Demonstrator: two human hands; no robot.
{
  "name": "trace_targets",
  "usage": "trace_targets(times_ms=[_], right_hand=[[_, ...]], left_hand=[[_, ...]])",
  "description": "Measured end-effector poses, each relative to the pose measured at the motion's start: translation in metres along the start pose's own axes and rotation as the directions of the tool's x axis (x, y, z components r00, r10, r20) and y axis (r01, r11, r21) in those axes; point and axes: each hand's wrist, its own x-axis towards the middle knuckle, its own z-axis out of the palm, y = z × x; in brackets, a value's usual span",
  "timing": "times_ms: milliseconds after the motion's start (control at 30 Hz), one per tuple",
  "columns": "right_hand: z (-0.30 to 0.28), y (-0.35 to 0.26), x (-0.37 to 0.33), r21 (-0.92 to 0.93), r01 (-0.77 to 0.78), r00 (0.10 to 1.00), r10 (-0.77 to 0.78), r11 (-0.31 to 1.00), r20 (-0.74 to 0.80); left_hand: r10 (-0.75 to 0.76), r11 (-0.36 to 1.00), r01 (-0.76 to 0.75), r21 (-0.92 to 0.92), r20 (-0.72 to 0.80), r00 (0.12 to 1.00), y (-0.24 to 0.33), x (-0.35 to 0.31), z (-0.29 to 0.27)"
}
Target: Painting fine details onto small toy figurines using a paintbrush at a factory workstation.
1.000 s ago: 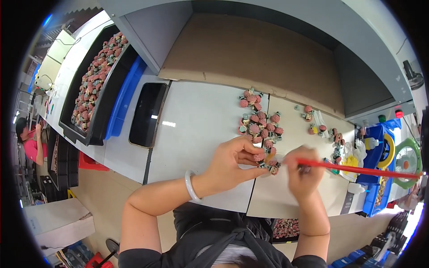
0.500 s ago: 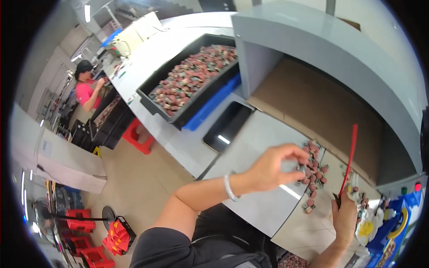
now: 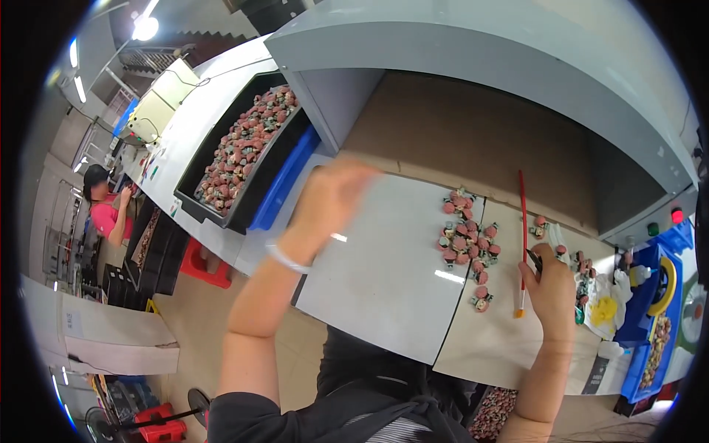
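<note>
Work looks partway along, finished and unfinished pieces hard to separate — pink-topped figurines (image 3: 461,242) lie left of the right hand (image 3: 552,289), which is clamped on a red brush (image 3: 523,214), and more fill the black tray (image 3: 273,168) beyond the left hand (image 3: 331,203) — too blurred to tell whether open.

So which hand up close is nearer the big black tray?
The left hand, the blurry one; the right hand is farther off, holding the red paintbrush.

Glossy white tabletop (image 3: 377,258), rough pink figurines (image 3: 461,244), smooth red brush handle (image 3: 523,214), matt brown board (image 3: 473,133), black plastic crate (image 3: 258,190)
</note>
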Motion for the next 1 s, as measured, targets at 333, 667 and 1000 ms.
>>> trace_targets(times_ms=[333, 667, 1000], right_hand=[[0.005, -0.015, -0.010, 0.215, 0.125, 0.992, -0.121, 0.969, -0.032], [0.017, -0.051, -0.033, 0.779, -0.026, 0.972, -0.165, 0.626, 0.165], [0.033, -0.041, -0.031, 0.899, -0.133, 0.938, -0.240, 0.418, 0.251]], left_hand=[[0.193, 0.950, -0.085, -0.300, 0.352, 0.916, -0.009, 0.009, 0.121], [-0.031, 0.138, 0.800, -0.585, 0.804, 0.593, 0.061, -0.043, 0.083], [0.034, -0.019, 0.762, -0.647, 0.762, 0.647, 0.065, -0.055, 0.084]])
